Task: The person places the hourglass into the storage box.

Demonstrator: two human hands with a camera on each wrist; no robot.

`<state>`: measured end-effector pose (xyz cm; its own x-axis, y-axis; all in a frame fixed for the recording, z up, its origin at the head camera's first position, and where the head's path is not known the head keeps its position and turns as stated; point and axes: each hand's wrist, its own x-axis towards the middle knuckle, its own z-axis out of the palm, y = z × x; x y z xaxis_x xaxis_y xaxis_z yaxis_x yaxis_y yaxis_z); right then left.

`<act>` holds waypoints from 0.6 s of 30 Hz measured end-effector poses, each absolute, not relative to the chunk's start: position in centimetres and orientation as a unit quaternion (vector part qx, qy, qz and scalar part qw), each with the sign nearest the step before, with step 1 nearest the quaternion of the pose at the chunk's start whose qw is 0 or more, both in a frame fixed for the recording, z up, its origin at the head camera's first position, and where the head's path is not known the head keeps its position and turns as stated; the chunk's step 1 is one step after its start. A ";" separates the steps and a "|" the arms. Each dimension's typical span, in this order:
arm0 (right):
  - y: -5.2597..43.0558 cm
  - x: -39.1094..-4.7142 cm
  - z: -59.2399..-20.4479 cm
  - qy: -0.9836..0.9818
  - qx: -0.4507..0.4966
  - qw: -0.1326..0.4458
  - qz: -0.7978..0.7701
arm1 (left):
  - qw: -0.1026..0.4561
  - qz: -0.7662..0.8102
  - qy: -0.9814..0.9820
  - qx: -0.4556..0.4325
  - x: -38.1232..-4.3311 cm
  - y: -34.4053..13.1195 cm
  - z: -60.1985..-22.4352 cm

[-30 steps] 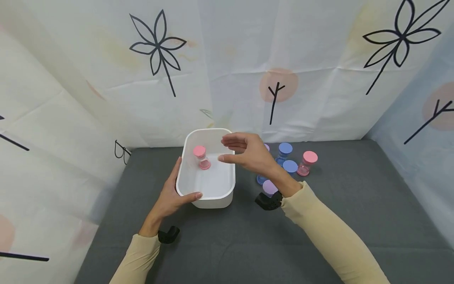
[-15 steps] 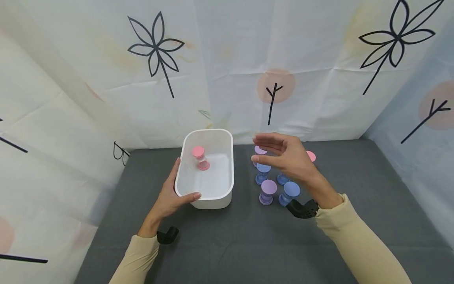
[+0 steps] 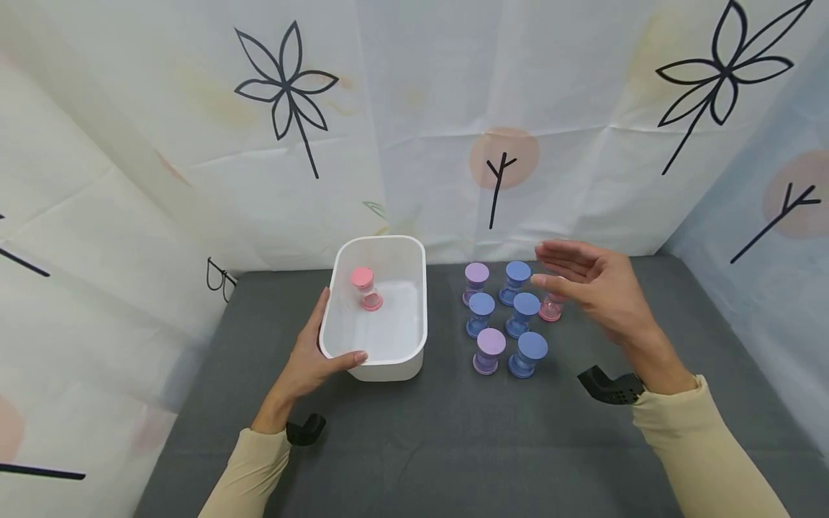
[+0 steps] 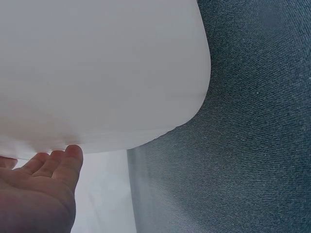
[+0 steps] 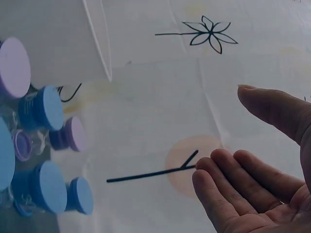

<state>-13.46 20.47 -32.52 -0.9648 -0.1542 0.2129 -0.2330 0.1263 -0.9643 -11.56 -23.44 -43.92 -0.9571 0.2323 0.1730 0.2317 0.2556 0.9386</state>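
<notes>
The right hand (image 3: pixel 605 288) is empty, its thumb and fingers spread apart, at the far right of the group. Behind its thumb, partly hidden, stands a clear, hourglass-shaped timer with pink round ends (image 3: pixel 551 309); I cannot tell whether they touch. The thumb tip also lies just beside the far blue round-capped timer (image 3: pixel 517 277), so a sideways sweep could topple either one. The nearer blue timer (image 3: pixel 525 309) stands close too, and a fall could spread to it.

Further left, the left hand (image 3: pixel 309 363) grips the near-left corner of a white, rounded rectangular plastic bin (image 3: pixel 388 370), thumb over the rim. A tug there could tip the lone pink-capped clear timer (image 3: pixel 367 289), upright inside.

Half a second ago the right hand was further left, over the group, hiding much of the far blue timer; that one now shows, while the right-hand pink timer's cap is covered. A second ago it was over the bin's right rim. The left hand, bin and timer inside look unchanged.
</notes>
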 end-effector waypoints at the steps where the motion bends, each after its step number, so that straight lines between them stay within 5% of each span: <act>1: 21.0 -13.5 -32.7 -0.750 0.121 0.037 0.649 | 0.000 0.593 0.792 0.147 -11.6 -23.4 -43.9; 18: 26.6 -14.7 -37.4 -0.781 0.007 0.078 0.620 | 0.004 0.595 0.790 0.145 -11.6 -23.4 -43.9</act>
